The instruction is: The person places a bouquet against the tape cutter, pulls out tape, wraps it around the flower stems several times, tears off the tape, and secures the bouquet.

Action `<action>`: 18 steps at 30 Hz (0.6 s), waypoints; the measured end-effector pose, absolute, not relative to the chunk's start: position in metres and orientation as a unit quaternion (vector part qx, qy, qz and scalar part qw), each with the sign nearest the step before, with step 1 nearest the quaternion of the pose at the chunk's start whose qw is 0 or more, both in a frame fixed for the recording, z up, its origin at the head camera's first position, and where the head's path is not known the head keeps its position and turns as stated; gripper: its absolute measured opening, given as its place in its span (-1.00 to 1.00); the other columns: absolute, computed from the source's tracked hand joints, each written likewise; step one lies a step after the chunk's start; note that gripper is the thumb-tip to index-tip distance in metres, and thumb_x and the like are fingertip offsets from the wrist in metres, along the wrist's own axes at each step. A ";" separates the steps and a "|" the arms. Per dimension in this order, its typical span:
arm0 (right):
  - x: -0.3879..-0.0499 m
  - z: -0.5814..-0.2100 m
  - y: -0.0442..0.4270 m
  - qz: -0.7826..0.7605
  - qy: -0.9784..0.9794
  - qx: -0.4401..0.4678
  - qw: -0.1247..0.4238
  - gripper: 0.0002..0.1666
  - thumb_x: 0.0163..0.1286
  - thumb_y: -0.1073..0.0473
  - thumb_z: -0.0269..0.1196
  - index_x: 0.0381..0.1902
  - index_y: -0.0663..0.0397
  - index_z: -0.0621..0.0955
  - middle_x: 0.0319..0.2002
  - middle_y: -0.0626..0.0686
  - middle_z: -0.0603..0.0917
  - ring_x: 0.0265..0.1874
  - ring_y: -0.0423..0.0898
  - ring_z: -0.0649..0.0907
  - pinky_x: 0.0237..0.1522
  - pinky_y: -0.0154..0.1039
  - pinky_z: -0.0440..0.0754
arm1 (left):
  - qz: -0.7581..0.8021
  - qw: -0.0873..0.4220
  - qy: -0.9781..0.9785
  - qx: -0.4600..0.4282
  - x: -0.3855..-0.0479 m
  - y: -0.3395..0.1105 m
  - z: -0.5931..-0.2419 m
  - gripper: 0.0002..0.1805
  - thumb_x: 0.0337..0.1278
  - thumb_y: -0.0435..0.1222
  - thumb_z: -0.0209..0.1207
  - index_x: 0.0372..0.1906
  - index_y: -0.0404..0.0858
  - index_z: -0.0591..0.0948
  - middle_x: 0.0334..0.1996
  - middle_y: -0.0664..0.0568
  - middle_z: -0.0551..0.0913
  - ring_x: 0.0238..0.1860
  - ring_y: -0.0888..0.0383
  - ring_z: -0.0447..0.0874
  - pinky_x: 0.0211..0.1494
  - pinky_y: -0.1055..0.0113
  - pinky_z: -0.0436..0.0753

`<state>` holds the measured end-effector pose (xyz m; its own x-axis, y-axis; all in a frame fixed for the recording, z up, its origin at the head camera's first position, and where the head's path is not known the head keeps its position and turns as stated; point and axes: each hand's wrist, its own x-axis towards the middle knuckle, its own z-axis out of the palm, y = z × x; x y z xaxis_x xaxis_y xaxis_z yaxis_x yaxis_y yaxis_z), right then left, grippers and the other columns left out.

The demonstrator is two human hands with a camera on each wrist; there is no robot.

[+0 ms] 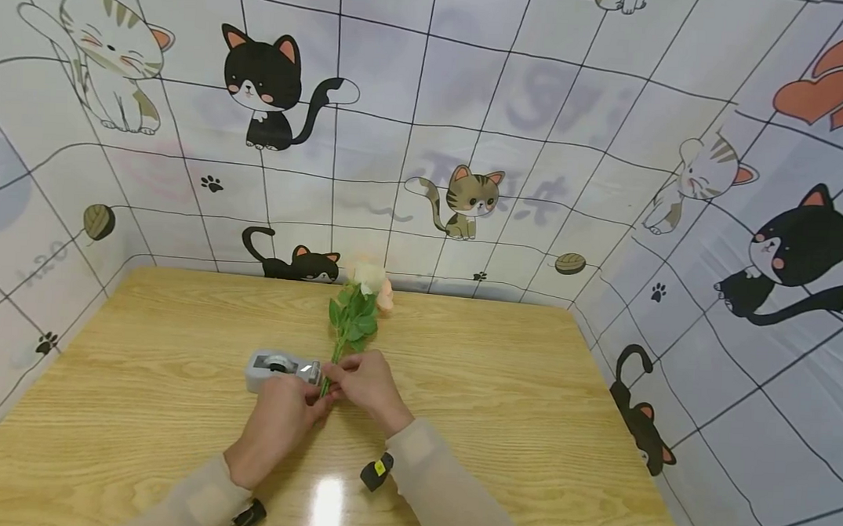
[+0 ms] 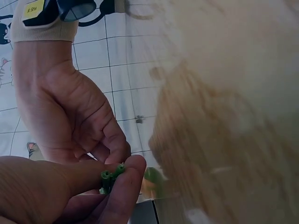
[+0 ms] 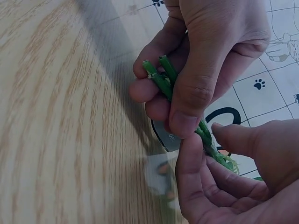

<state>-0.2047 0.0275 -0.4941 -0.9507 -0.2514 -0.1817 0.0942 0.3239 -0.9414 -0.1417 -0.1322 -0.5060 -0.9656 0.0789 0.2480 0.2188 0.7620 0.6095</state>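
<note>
The left hand (image 1: 281, 414) is clamped on the lower stems (image 3: 159, 79) of the flowers (image 1: 354, 315), thumb on one side and fingers on the other, with the cut ends poking out past the grip. The right hand (image 1: 370, 382) is closed on the same stems a little higher up, its curled fingers and thumb to either side of them; the two hands nearly touch.

From the hands the flowers run away from the person, over the middle of the bench (image 1: 493, 392): first the green leaves (image 1: 354, 319), then a cream bloom (image 1: 367, 275) with a peach-pink one (image 1: 385, 297) beside it, near the far edge. Whether the blooms touch the bench cannot be told.

Just left of the stems, a grey tape dispenser (image 1: 255, 378) sits on the bench, its cutter end toward them and its near side partly hidden by the left hand.

Both arms wear beige sleeves (image 1: 440, 476), each with a small black camera at the wrist; the right one (image 1: 377, 471) bears a yellow label. Behind stands a white, black-gridded backdrop (image 1: 380, 81) printed with cartoon cats, paw prints and yarn balls.
</note>
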 end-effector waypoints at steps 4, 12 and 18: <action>-0.207 -0.497 0.026 -0.577 0.802 -0.043 0.150 -0.73 0.65 0.16 0.54 -0.20 0.30 0.90 -0.34 0.21 0.92 -0.49 -0.20 0.84 -0.23 -0.17 0.94 | -0.321 0.110 -0.936 -0.088 -0.141 -0.131 -0.506 -0.65 0.36 -0.37 0.63 -0.59 -0.16 0.85 -0.68 0.15 0.75 -0.66 0.39 0.39 -0.61 0.53 0.29; -0.212 -0.501 0.024 -0.588 0.793 -0.033 0.155 -0.73 0.62 0.20 0.55 -0.29 0.29 0.90 -0.40 0.19 0.89 -0.50 -0.19 0.79 -0.32 -0.31 0.88 | -0.332 0.081 -0.937 -0.074 -0.144 -0.131 -0.507 -0.76 0.33 -0.41 0.62 -0.48 -0.21 0.89 -0.64 0.14 0.77 -0.64 0.37 0.45 -0.58 0.51 0.34; -0.214 -0.504 0.024 -0.594 0.788 -0.029 0.160 -0.74 0.61 0.22 0.55 -0.31 0.29 0.91 -0.45 0.18 0.86 -0.51 -0.19 0.77 -0.33 -0.30 0.88 | -0.344 0.061 -0.935 -0.064 -0.145 -0.133 -0.507 -0.74 0.37 -0.41 0.60 -0.50 -0.21 0.87 -0.67 0.17 0.72 -0.65 0.34 0.44 -0.58 0.50 0.32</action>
